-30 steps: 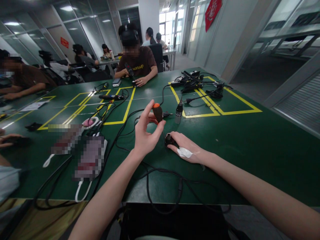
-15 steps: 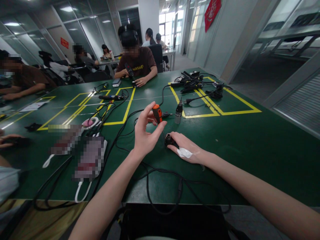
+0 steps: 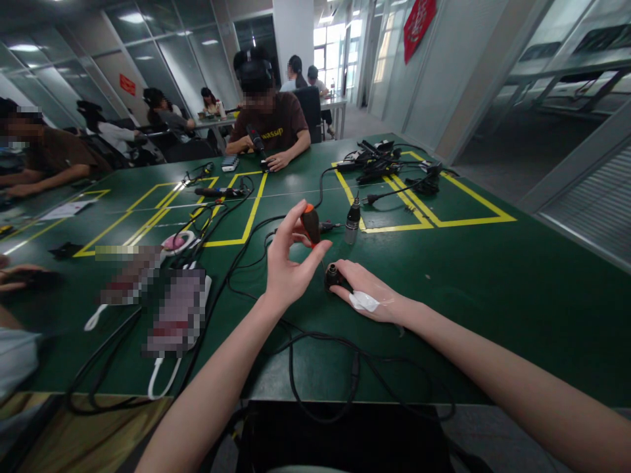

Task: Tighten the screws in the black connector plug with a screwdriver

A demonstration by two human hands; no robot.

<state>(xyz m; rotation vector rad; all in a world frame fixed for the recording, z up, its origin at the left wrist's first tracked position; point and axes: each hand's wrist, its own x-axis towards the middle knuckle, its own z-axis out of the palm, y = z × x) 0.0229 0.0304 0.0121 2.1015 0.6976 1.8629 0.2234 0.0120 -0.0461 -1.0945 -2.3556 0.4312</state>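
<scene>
My left hand (image 3: 288, 263) pinches the orange and black handle of a small screwdriver (image 3: 311, 223) between thumb and fingers, its shaft pointing down toward a small black round part (image 3: 332, 274). My right hand (image 3: 367, 292), with a white patch on its back, lies on the green table (image 3: 493, 289) and holds that black part down by its side.
Black cables (image 3: 296, 341) loop over the table near my arms. A silver and black connector (image 3: 351, 223) stands upright behind the screwdriver. A pile of cables and tools (image 3: 384, 161) lies at the far right. A person (image 3: 269, 112) sits opposite; others sit at the left.
The fingers of my left hand have shifted on the screwdriver handle, which has tilted slightly; my right hand and the black part have stayed put.
</scene>
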